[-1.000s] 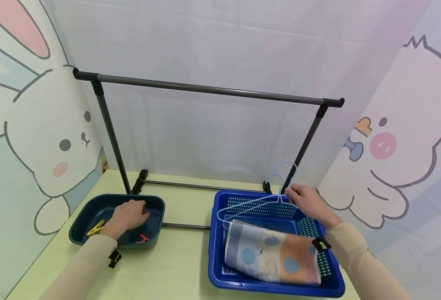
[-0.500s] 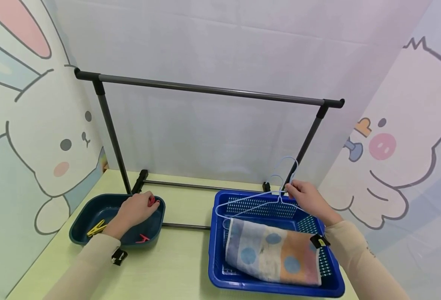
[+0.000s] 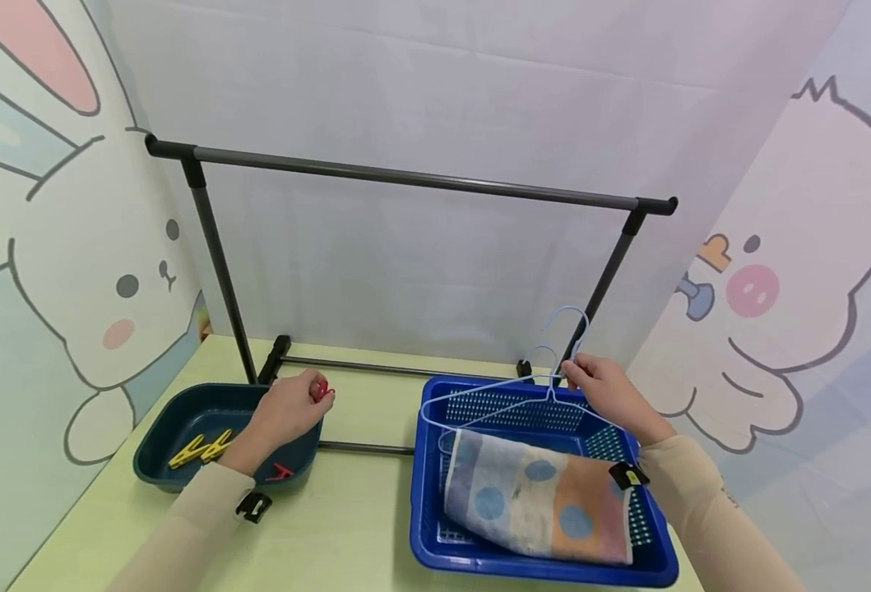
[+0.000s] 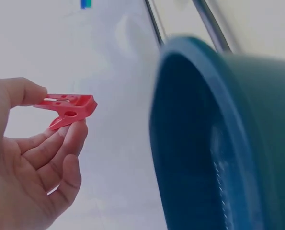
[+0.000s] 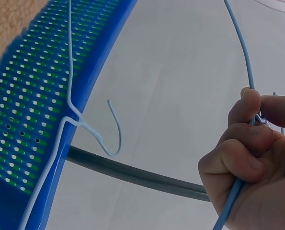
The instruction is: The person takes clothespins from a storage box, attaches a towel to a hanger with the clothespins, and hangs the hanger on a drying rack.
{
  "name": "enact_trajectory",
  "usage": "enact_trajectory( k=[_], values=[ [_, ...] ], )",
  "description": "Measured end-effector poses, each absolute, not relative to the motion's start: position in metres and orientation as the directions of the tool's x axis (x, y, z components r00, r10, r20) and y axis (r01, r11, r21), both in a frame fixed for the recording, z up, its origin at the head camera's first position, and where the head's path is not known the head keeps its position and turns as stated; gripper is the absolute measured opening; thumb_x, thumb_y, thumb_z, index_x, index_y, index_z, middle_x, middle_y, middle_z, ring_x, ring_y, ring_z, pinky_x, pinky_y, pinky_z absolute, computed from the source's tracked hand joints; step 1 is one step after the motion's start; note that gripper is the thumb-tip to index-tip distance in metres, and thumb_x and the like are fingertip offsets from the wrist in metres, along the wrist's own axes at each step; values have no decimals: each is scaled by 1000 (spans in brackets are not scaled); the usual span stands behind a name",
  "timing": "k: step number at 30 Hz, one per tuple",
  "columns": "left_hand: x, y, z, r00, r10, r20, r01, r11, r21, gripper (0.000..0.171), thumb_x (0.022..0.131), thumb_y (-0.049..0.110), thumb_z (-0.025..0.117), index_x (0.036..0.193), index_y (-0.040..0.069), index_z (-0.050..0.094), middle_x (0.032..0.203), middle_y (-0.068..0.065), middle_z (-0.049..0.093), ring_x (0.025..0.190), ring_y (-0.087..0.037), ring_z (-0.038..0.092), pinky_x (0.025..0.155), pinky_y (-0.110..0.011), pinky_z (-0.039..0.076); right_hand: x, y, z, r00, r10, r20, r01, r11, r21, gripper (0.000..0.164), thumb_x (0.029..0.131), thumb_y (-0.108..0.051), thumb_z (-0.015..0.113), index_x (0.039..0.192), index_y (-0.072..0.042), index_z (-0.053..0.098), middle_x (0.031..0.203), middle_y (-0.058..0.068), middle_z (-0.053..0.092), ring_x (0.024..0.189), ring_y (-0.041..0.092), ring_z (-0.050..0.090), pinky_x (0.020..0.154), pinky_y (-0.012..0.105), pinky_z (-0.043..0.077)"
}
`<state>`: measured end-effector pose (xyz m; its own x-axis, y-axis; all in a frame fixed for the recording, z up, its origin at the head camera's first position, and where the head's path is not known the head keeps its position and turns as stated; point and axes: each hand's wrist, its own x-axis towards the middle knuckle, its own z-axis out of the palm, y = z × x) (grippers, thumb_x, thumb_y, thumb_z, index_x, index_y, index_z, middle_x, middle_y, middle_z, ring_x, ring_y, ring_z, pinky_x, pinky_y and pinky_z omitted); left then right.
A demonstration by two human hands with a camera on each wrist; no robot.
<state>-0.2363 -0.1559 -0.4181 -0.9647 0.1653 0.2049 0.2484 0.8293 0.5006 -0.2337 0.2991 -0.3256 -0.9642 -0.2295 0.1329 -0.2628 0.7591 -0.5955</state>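
Note:
My left hand [image 3: 294, 409] pinches a red clothespin [image 4: 75, 103] between thumb and fingertips, above the right rim of a dark teal basin [image 3: 155, 436]. Two yellow clothespins [image 3: 187, 452] and another red one lie inside that basin. On the other side, my right hand [image 3: 616, 399] grips a light blue wire hanger [image 5: 247, 62] near the base of its hook, over the back of a blue plastic basket [image 3: 539, 569]. A second hanger [image 5: 70, 62] rests in the basket with its hook above the rim. In front of it lies a folded spotted towel [image 3: 539, 501].
A dark metal clothes rack [image 3: 405, 175] stands behind both containers, its crossbar high and level with nothing hung on it. Its lower bars run along the pale table [image 3: 361, 518]. Cartoon-printed curtains enclose the left, back and right.
My left hand has risen out of the basin and moved right with the red clothespin. A second yellow clothespin now shows in the basin. My right hand has lifted the hanger slightly.

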Motion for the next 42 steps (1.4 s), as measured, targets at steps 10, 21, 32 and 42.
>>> enact_trajectory(
  k=[10,21,32,42],
  values=[
    [-233,-131,-405,-940,182,288,324,739,590,19,83,32,56,92,15,53,78,6,57,67,-9,53,53,-26,41,-232,298,-323,-965,-224,136,-260,765,-589,39,93,-41,37,75,-10,52,66,6,48,60,23,44,56,33,36],
    [-231,-103,-388,-888,229,400,453,593,666,22,84,27,59,101,14,55,84,6,58,77,-8,53,66,-29,44,-235,291,-314,-948,-261,180,-318,781,-538,35,93,-38,39,76,-11,54,69,4,51,55,21,40,51,32,34],
    [-232,-89,-388,-898,202,390,437,501,747,35,83,42,56,104,15,57,86,6,59,74,-9,52,65,-29,44,-235,283,-311,-946,-270,181,-325,781,-534,30,93,-33,41,77,-11,54,69,4,50,58,21,42,55,32,36],
    [-229,-76,-386,-886,209,415,463,478,746,32,85,41,53,105,16,57,84,8,60,69,-11,51,60,-29,43,-234,283,-312,-951,-265,162,-309,770,-558,33,92,-37,41,76,-11,54,71,7,52,58,22,42,54,32,36]
  ],
)
